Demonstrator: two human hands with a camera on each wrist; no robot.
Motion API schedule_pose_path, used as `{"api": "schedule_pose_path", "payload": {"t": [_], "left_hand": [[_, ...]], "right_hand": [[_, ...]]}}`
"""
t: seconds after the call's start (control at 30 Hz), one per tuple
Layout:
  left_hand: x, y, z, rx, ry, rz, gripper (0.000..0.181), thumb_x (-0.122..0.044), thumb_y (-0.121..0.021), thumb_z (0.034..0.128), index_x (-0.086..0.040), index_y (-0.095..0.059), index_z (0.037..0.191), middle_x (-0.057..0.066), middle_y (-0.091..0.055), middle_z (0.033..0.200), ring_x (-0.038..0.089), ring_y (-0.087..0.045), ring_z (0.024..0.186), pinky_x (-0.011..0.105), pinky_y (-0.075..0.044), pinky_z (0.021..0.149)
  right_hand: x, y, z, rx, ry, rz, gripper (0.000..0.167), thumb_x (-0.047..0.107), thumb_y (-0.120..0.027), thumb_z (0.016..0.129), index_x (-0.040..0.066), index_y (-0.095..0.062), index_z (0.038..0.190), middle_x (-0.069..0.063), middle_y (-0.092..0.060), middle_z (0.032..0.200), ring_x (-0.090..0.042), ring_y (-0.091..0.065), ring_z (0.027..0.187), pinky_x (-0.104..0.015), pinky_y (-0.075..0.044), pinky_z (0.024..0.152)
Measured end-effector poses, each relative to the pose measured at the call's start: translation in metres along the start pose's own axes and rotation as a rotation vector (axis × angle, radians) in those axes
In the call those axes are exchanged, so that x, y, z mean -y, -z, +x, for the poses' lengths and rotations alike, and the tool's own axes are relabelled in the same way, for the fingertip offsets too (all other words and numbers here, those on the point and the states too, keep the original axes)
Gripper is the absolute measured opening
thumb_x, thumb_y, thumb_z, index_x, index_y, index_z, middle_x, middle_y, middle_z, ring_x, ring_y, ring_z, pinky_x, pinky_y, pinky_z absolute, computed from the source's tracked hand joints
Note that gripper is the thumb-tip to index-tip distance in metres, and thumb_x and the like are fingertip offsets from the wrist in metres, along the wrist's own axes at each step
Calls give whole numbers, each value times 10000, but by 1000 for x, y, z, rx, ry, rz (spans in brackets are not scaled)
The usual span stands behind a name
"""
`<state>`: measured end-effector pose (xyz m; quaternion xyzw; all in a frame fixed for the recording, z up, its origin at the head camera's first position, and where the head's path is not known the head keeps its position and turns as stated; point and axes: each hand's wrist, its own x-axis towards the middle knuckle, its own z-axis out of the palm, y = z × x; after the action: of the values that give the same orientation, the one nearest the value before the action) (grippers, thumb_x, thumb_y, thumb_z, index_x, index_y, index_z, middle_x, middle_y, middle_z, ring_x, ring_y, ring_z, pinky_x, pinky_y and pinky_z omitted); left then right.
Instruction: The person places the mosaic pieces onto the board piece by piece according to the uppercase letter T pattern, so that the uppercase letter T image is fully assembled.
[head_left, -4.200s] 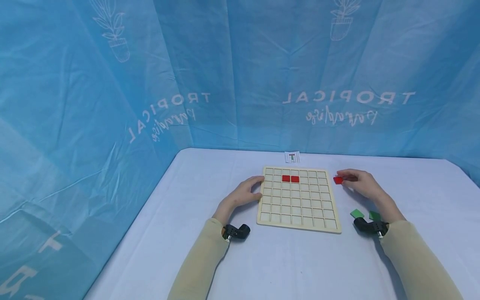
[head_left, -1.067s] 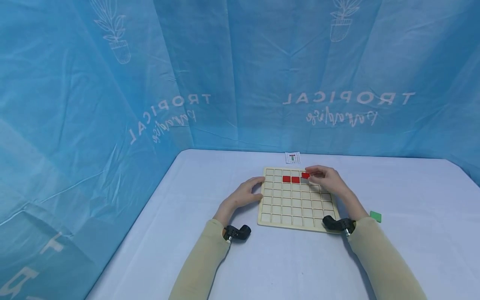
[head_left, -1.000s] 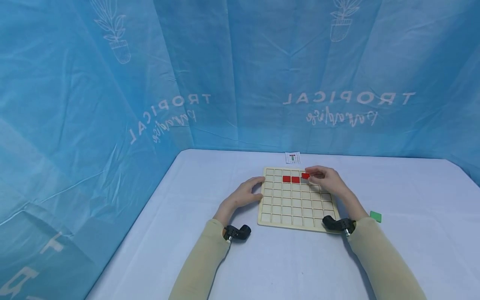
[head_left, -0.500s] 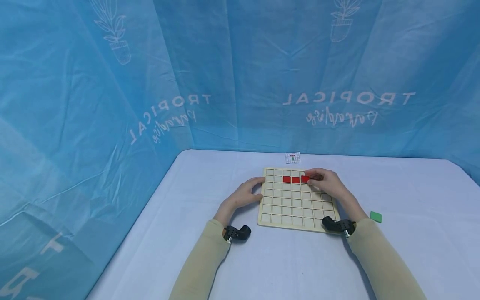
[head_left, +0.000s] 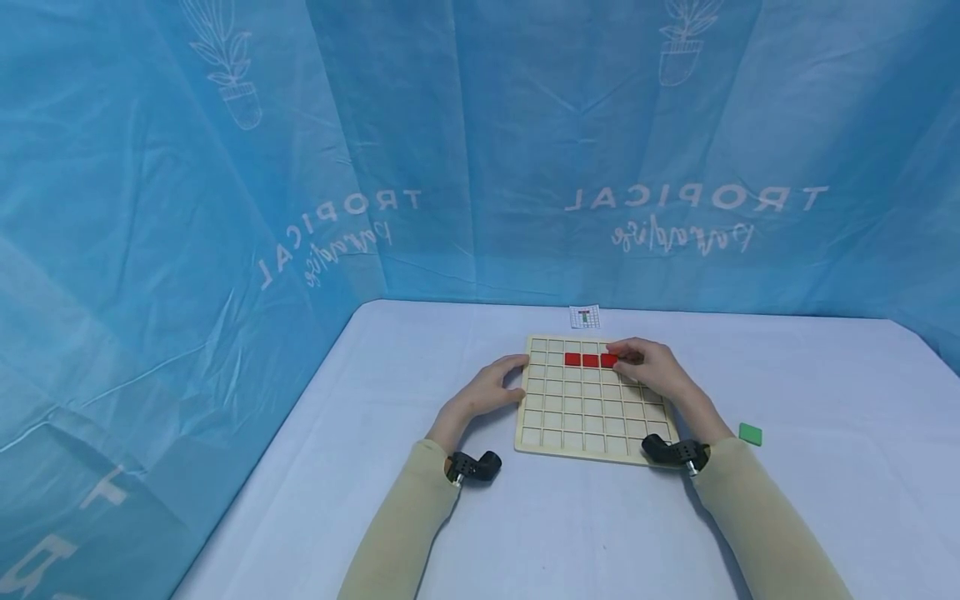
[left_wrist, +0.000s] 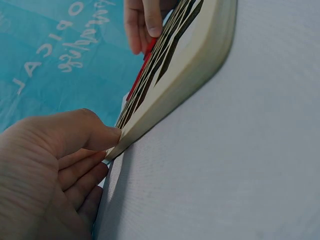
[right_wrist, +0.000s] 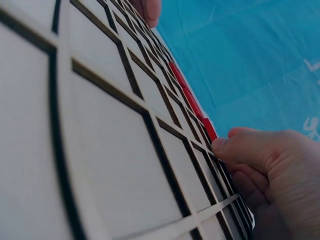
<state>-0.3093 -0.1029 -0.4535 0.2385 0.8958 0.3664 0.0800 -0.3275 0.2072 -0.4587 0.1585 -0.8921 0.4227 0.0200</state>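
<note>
A wooden grid board lies on the table. Two red square tiles, the left tile and the middle tile, sit side by side in its second row from the far edge. Directly right of them is a third red tile, pinched between the thumb and finger of my right hand; it sits slightly raised at its cell in the right wrist view. My left hand rests at the board's left edge, its thumb touching the rim and its fingers loosely extended.
A green tile lies on the white table right of the board, beside my right forearm. A small printed card with a red and green grid pattern lies beyond the board. Blue printed cloth hangs behind.
My right hand has carried the third red tile left from beside the board and lowered it in line with the other two. My left hand stays at the board's edge.
</note>
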Motion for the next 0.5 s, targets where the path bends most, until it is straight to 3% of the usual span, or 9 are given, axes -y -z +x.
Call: {"api": "schedule_pose_path", "payload": {"t": [0.27,0.5], "left_hand": [[2,-1,0,0,0,-5,604,-101,-616,882,-38,-380,1435,90,-370,1471,225,-277,1375,347,-220,1132],[2,-1,1,-2,0,1,608,-113,-617,880,-48,-380,1437,83,-374,1470,220,-276,1376,351,-219,1132]], "right_hand": [[-1,-1,0,5,-5,-14,333,94,-652,890,26,-622,1214,-144,-623,1166,-304,-573,1039,-473,-454,924],[-3,0,1,-2,-46,85,346,128,-645,902,36,-609,1234,-135,-622,1187,-296,-581,1048,-474,-457,927]]}}
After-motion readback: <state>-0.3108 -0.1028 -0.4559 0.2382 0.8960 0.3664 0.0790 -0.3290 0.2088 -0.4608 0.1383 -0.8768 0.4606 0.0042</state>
